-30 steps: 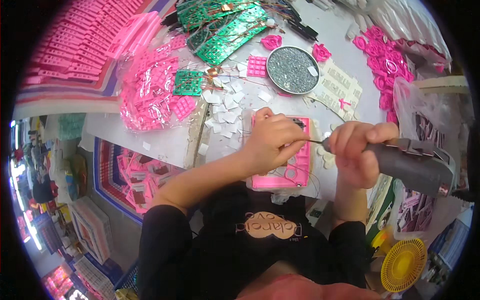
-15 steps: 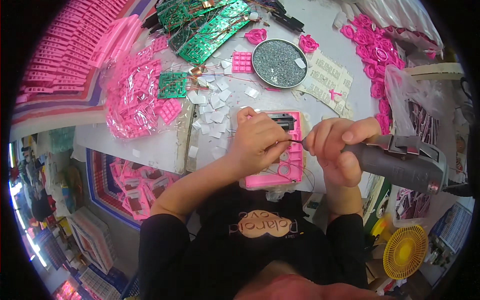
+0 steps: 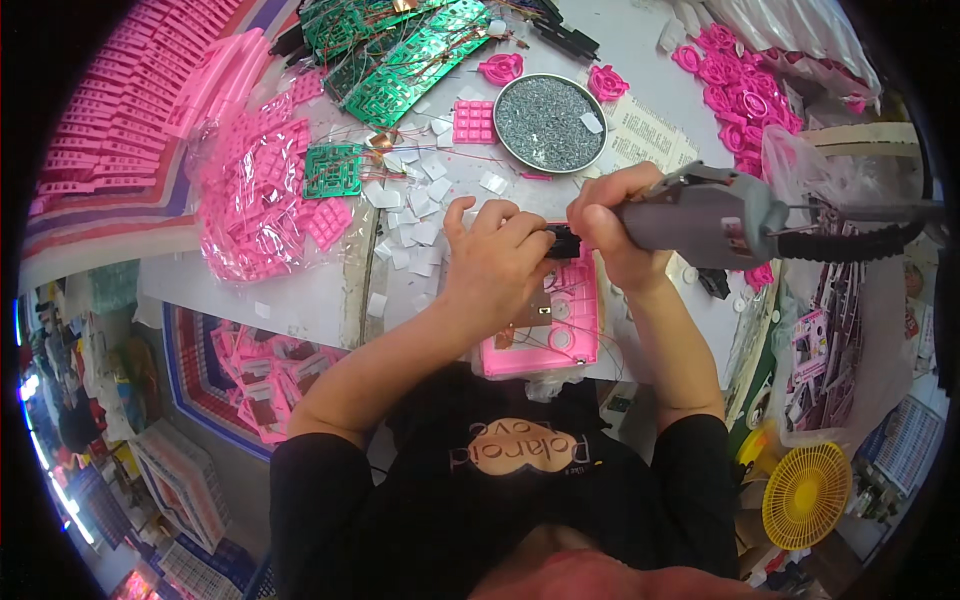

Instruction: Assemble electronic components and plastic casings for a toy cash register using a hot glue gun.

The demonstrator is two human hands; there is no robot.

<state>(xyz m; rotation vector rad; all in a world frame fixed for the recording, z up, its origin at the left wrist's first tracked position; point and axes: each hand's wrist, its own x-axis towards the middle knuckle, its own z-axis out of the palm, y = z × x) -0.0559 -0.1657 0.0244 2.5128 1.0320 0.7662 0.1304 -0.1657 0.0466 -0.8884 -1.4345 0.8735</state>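
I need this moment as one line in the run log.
right hand: holds grey power tool | left hand: at black part, over pink case | nearby: green board

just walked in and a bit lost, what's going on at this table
A person's right hand grips a grey power tool, its tip hidden. The left hand is over an open pink casing, fingers by a black part at the far end. Beyond lies a round dish of small grey pieces.
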